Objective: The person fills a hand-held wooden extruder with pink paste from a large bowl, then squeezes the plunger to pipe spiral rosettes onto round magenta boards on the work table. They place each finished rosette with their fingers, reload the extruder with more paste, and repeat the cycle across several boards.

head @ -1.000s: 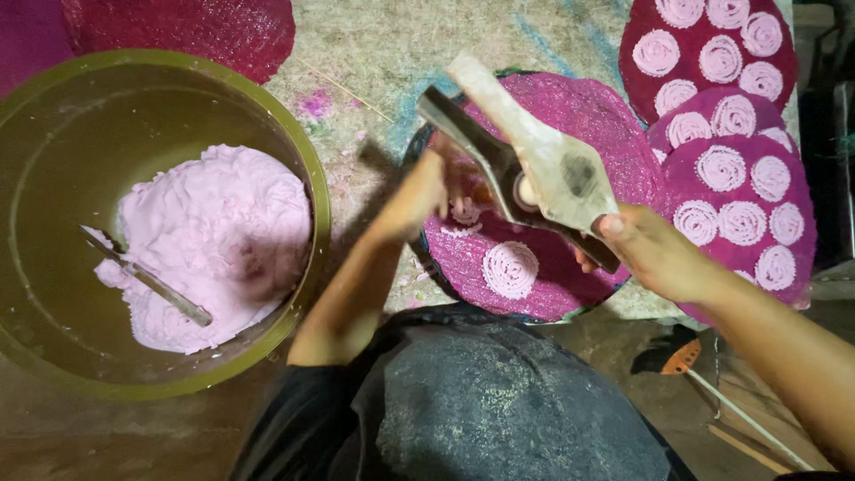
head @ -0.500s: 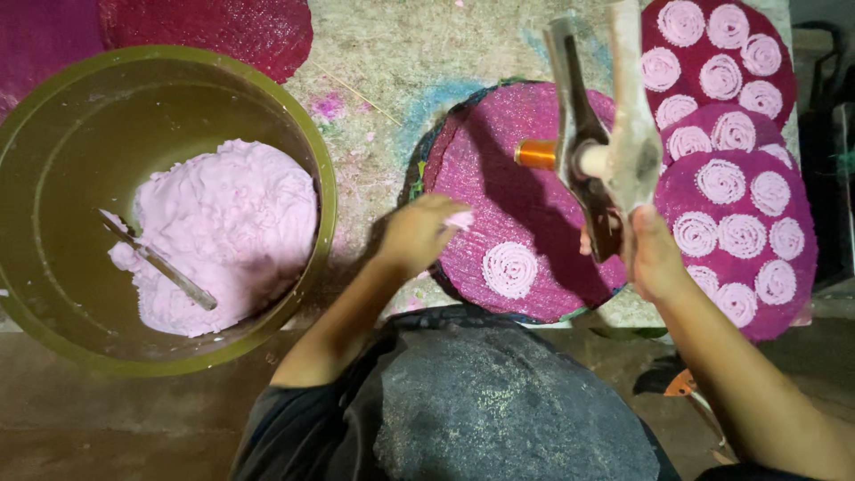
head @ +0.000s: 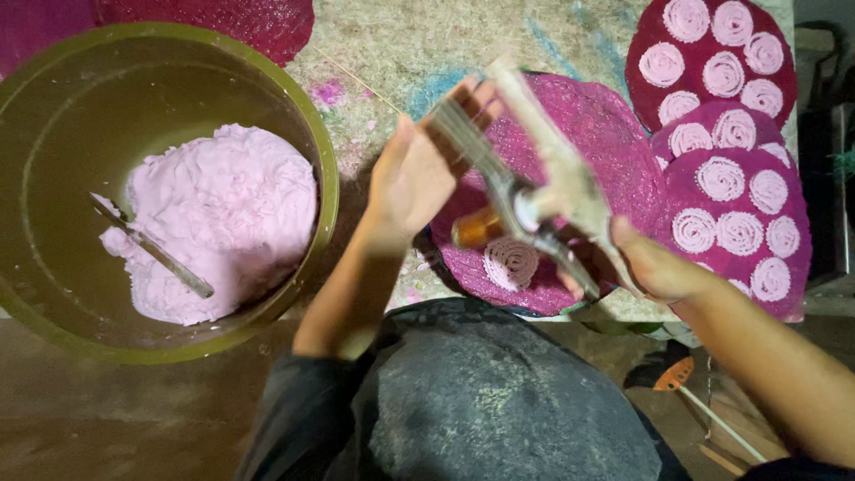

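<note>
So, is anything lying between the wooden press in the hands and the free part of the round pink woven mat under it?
Nothing visible. Below the wooden two-handled press, the round pink woven mat holds only one dough coil near its front edge.

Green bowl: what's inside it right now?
Inside the green bowl sits a mound of pink dough, with a spoon stuck into it. The spoon's tip and the bowl's bottom under the dough are covered.
</note>
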{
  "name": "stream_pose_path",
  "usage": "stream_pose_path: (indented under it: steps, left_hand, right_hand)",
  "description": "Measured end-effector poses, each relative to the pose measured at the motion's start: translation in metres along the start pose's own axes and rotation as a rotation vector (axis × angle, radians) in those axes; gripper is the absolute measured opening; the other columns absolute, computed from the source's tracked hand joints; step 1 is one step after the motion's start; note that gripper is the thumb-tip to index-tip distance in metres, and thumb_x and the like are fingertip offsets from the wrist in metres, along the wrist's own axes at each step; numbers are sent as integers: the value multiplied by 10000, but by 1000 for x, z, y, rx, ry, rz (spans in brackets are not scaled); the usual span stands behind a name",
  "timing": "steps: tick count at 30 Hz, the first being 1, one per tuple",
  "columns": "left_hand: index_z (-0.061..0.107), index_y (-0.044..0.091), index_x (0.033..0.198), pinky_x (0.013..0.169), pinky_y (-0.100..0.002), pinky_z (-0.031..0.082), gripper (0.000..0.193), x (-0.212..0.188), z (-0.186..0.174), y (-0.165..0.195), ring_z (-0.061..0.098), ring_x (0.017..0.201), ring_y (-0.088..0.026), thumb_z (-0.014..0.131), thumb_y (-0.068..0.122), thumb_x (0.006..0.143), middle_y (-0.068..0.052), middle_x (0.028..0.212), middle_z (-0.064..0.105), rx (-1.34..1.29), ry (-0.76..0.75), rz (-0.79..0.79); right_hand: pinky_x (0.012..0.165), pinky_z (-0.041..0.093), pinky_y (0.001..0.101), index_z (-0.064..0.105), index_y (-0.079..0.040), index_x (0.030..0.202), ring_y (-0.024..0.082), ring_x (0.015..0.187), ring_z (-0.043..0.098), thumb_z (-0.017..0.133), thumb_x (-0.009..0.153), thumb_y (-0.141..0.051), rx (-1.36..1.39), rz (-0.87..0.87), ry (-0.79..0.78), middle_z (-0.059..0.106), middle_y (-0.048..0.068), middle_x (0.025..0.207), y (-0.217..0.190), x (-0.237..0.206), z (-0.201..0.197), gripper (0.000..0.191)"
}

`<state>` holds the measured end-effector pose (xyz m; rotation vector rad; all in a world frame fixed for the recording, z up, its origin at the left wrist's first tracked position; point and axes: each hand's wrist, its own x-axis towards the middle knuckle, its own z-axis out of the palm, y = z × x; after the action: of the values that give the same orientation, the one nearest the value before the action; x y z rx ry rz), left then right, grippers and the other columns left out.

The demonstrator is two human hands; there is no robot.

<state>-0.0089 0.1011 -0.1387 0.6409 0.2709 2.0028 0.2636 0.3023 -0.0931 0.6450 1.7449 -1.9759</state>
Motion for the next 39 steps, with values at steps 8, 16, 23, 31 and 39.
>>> stream_pose_path:
  steps: [8,16,23,31,39]
  left_hand:
    - [551,145,1071,1066,-427,468,402,59,-22,-39,553,975,-175,467,538,1099,5,958,556,-433,-51,89]
    - [523,187,923,976,-406,492,363,51,-43,-32,529,874,-156,449,521,1047,39,862,513,-429,-1,134]
    - [523,182,935,972,-412,510,398,67,-33,-16,528,871,-147,446,557,1043,39,856,518,-375,-34,181]
    - [508,193,932,940,-411,507,421,63,-7,-22,530,868,-155,412,580,1065,35,863,520,-328,-26,214]
    - [523,170,948,901,-377,509,456,83,-13,8,526,821,-142,405,601,1041,32,869,516,-316,-120,182]
  right_hand:
    - [727,565,374,696,-4,930,215,733,698,241,1013,-672,-426,57,160,715,105,769,-42,8,3,813]
    - [614,499,387,688,-25,821,222,639,618,346,962,-671,-503,137,297,676,97,694,-43,27,24,744]
    - [629,475,365,647,-11,800,192,658,564,342,994,-670,-677,-17,358,614,81,687,-59,23,15,752]
    - [574,423,391,651,-24,795,190,615,487,347,970,-647,-623,122,368,554,68,649,-65,-6,12,715]
    - [583,445,357,626,-10,760,180,607,522,361,1005,-631,-570,-76,379,569,61,643,-66,20,24,718]
